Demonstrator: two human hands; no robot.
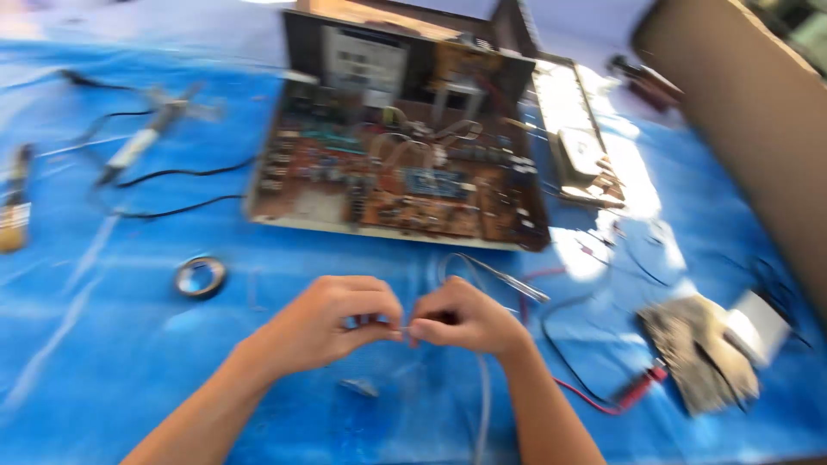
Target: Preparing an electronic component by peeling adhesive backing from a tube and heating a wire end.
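Wire ends pinched between two hands, near edge of blue sheet.

Left hand (pixel 332 323) and right hand (pixel 461 319) meeting fingertip to fingertip, both closed tight on a thin pale wire (pixel 482 387) trailing down toward the near edge; exact piece between the fingers too blurred and small to make out. Just far of the hands, metal tweezers (pixel 504 277) loose on the blue sheet (pixel 103 362); farther still, open circuit board chassis (pixel 401 168). Tape roll (pixel 200 277) to the left, soldering iron (pixel 142 142) with black cable far left, red probe lead (pixel 633 396) to the right. Likely risks: fine strand slipping or snapping under a hard twist; small part dropping and vanishing among clutter; a forearm snagging the red lead or sweeping the tweezers off.
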